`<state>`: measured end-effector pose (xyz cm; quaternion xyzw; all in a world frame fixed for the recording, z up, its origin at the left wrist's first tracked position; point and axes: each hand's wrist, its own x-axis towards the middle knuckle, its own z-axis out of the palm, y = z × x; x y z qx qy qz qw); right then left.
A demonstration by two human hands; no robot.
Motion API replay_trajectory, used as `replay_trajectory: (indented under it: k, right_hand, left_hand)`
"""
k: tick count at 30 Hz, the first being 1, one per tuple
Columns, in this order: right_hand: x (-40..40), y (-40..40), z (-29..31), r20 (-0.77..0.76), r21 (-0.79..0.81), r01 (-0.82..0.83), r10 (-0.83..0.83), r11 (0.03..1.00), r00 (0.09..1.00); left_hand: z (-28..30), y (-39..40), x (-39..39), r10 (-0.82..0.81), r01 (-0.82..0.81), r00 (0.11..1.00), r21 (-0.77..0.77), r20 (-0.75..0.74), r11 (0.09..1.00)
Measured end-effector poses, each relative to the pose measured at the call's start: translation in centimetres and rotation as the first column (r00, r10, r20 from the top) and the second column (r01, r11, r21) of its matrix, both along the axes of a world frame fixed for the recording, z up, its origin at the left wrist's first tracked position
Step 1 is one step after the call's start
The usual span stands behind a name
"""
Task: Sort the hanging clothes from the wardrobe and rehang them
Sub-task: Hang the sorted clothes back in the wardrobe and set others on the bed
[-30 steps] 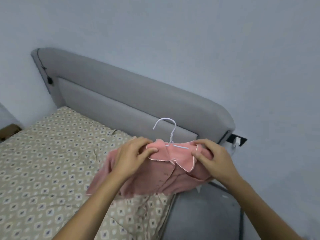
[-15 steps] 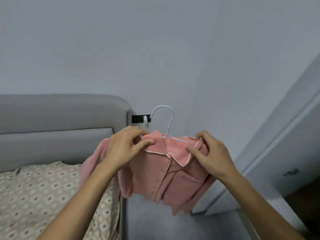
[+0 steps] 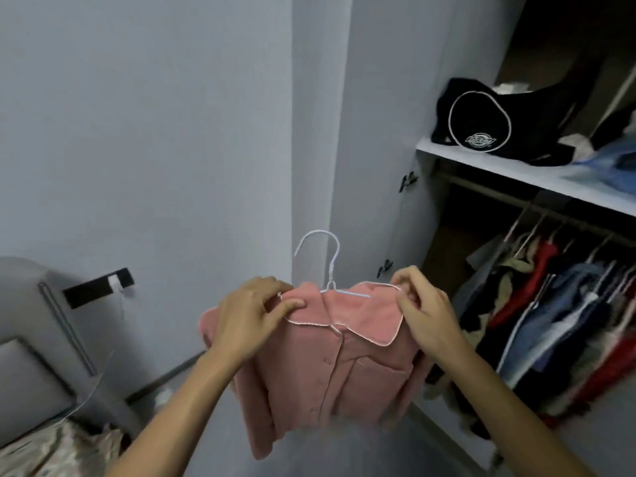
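Observation:
A pink buttoned shirt [image 3: 330, 370] with white piping hangs on a white wire hanger [image 3: 327, 256], held up in front of me. My left hand [image 3: 251, 318] grips the shirt's left shoulder and collar. My right hand [image 3: 423, 311] pinches the right shoulder at the collar edge. The hanger's hook stands free above the collar. To the right the open wardrobe shows a rail [image 3: 537, 204] with several hung clothes [image 3: 564, 321] in red, blue and dark colours.
A white shelf [image 3: 516, 173] above the rail carries a black bag [image 3: 481, 122] and loose fabric. The wardrobe door [image 3: 371, 166] stands open behind the shirt. At the lower left are the grey headboard [image 3: 38, 359] and the patterned bedding [image 3: 58, 449].
My view has swung right from the bed to the open wardrobe. Both hands keep their hold and carry the pink shirt on its hanger along, now hanging free of the bed.

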<state>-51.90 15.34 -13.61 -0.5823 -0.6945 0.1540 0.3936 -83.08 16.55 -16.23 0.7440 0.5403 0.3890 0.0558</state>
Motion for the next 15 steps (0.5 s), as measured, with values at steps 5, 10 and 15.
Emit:
replay_trajectory:
  k: [5,10,15]
  right_hand:
    - [6.3,-1.5,-0.1,0.131,0.008,0.066,-0.066,0.998,0.989]
    - [9.2,-1.7,0.9,0.372,-0.076,0.128,-0.091,0.989,0.924]
    - [8.8,-0.8,0.7,0.272,-0.025,0.22,-0.205,0.975,0.94]
  left_hand:
    - [0.3,4.2,5.9,-0.166,0.166,0.986,0.007,-0.027,0.986]
    - [-0.5,8.5,9.6,-0.369,0.369,0.93,0.005,0.009,0.93]
    - [-1.0,13.0,11.0,-0.516,0.518,0.855,-0.029,0.055,0.855]
